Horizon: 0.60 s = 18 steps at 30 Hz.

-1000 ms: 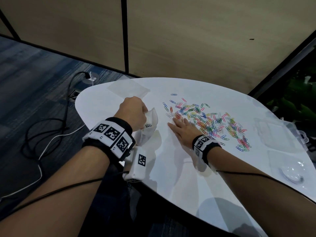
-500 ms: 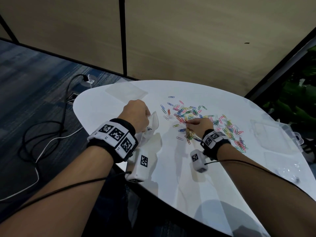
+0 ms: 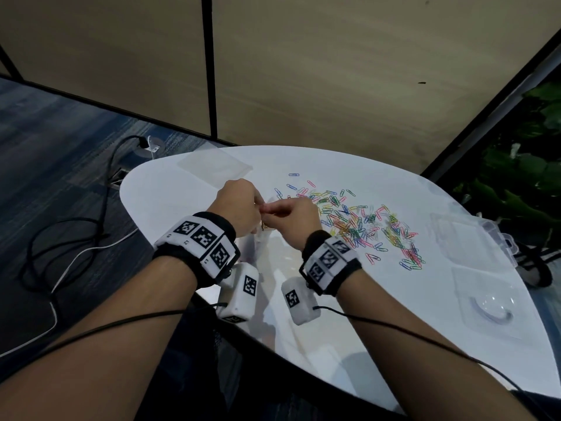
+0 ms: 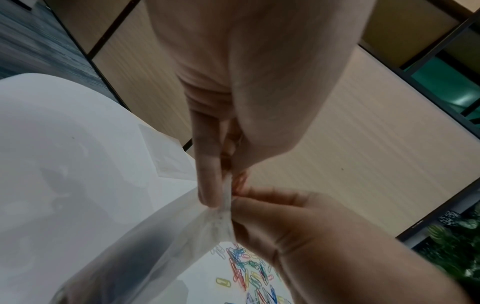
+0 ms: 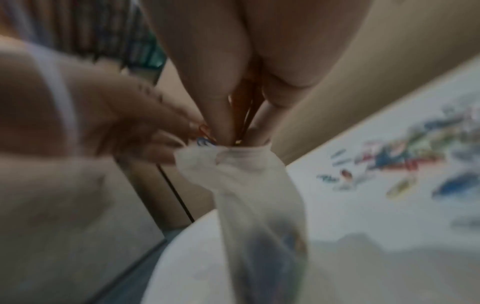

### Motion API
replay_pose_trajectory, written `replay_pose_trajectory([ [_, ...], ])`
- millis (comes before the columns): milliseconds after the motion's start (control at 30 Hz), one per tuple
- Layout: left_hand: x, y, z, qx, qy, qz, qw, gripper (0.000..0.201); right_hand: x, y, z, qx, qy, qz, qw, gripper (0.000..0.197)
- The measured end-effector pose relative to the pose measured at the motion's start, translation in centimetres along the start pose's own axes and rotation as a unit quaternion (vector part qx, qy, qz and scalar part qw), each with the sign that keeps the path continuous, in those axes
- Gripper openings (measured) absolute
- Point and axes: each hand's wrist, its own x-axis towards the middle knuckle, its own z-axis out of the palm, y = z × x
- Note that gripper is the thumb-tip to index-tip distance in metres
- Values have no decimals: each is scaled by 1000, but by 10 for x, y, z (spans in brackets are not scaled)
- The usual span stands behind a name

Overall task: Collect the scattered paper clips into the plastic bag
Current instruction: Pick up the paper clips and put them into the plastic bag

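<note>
Several coloured paper clips point(image 3: 364, 223) lie scattered across the white round table point(image 3: 349, 314), to the right of both hands. My left hand point(image 3: 243, 205) pinches the rim of the clear plastic bag point(image 4: 155, 246) and holds it up, so the bag hangs down toward the table. My right hand point(image 3: 288, 212) is pressed against the left one at the bag's mouth point(image 5: 241, 151). It pinches a few orange and red clips point(image 5: 246, 98) between fingers and thumb, right above the opening. A dark clump shows through the bag point(image 5: 267, 246) near its bottom.
Clear plastic boxes point(image 3: 467, 235) and a clear lidded case point(image 3: 488, 305) sit at the table's right edge. A flat clear sheet point(image 3: 215, 165) lies at the back left. Cables point(image 3: 76, 232) run over the floor on the left. A wood-panel wall stands behind the table.
My right hand has left the pile with clips pinched in it and moved left to the bag's mouth. The left hand has shifted right with the bag to meet it.
</note>
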Motion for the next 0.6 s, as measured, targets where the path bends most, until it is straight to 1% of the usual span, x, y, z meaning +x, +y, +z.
replay_pose_trajectory([
  [67, -1, 2, 1, -1, -1, 7, 1000, 24, 0, -4, 3, -123, 15, -45, 991, 14],
  [133, -2, 3, 3, 0, 1, 12, 1000, 26, 2, -8, 4, -225, 2, -73, 972, 17],
  [167, -1, 4, 4, -1, 3, 11, 1000, 26, 4, -9, 5, -271, -13, -78, 959, 20],
  [233, -1, 4, 6, -5, 3, 6, 1000, 25, 8, -7, 4, -332, -55, -61, 940, 25],
  [267, -1, 4, 6, -6, 3, 3, 1000, 25, 8, -7, 2, -343, -78, -53, 935, 27],
  [300, -1, 4, 6, -8, 3, 3, 1000, 24, 8, -7, -1, -336, -95, -50, 936, 27],
  [333, 0, 4, 6, -7, 5, 3, 1000, 24, 7, -7, -7, -301, -101, -56, 946, 26],
  [367, 0, 3, 6, -6, 8, 2, 1000, 24, 8, -7, -13, -242, -97, -53, 964, 24],
  [400, 0, 3, 5, -3, 10, 0, 1000, 24, 7, -7, -21, -164, -80, -39, 982, 23],
  [433, 1, 1, 4, -1, 10, -3, 1000, 24, 8, -4, -30, -91, -50, -20, 994, 23],
  [467, 1, 0, 3, 1, 8, -6, 1000, 25, 11, 2, -38, -44, -15, -4, 999, 23],
  [500, 1, -2, 2, 4, 4, -7, 1000, 26, 14, 11, -45, -54, 16, 4, 998, 23],
  [533, 1, -3, 2, 9, 2, -7, 1000, 27, 20, 23, -50, -118, 33, 4, 993, 25],
  [567, 1, -4, 1, 14, 1, -8, 1000, 29, 26, 38, -55, -208, 21, 9, 978, 28],
  [600, 1, -5, 1, 18, 1, -9, 1000, 29, 31, 53, -56, -286, -14, 19, 958, 33],
])
